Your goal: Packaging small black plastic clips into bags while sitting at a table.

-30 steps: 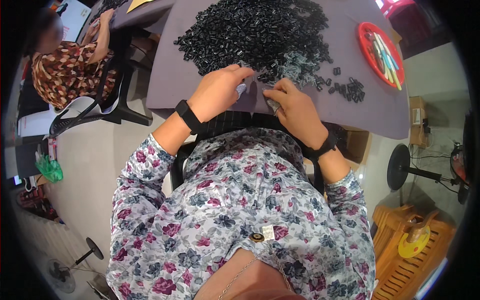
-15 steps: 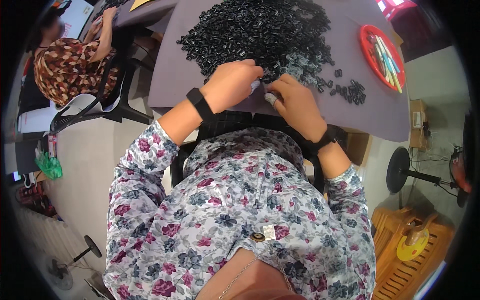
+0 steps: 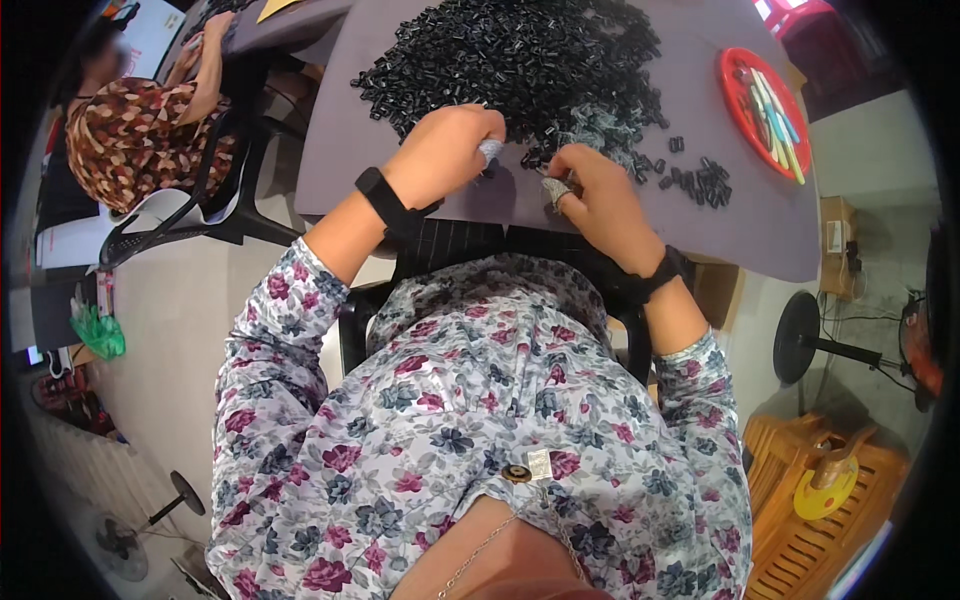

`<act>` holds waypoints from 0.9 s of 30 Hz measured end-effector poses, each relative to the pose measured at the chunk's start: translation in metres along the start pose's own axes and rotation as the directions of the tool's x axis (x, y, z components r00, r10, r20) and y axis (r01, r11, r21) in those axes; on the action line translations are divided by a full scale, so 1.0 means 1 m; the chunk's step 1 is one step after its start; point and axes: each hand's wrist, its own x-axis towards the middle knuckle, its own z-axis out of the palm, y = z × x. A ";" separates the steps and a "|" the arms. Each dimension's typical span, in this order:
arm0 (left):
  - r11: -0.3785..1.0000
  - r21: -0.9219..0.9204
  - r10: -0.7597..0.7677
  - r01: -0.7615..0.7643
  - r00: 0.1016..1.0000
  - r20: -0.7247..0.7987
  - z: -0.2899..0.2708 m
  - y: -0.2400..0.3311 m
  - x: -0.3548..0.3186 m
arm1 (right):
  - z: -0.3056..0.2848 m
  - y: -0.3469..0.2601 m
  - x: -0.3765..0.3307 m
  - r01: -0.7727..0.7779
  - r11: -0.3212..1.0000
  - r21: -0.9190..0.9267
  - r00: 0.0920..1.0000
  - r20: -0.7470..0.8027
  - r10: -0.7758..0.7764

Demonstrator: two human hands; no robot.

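1. Head view: left hand (image 3: 447, 152) upper centre of frame, fingers curled shut around a small grey piece (image 3: 491, 150)
2. Right hand (image 3: 596, 195) just right of it, pinching a small grey part (image 3: 556, 190)
3. Both at near edge of black parts pile (image 3: 520, 60) on grey table (image 3: 770, 225)
4. Red tray (image 3: 733, 85) upper right

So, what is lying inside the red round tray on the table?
The red tray holds a few thin sticks, pale green, white and yellow. Whether anything lies beneath them cannot be seen.
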 end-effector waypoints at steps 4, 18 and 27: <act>1.000 0.015 -0.018 0.018 1.000 0.019 -0.002 -0.001 -0.004 | -0.001 0.006 -0.004 -0.062 0.995 0.082 0.996 -0.057 0.067; 0.991 0.110 0.066 -0.078 0.992 0.109 0.022 0.011 0.012 | -0.005 0.007 -0.023 -0.078 0.992 0.099 0.991 -0.097 0.087; 0.931 -0.337 -0.125 0.138 0.990 0.061 0.005 0.002 -0.008 | -0.006 0.003 -0.021 -0.068 0.985 0.158 0.992 -0.094 0.084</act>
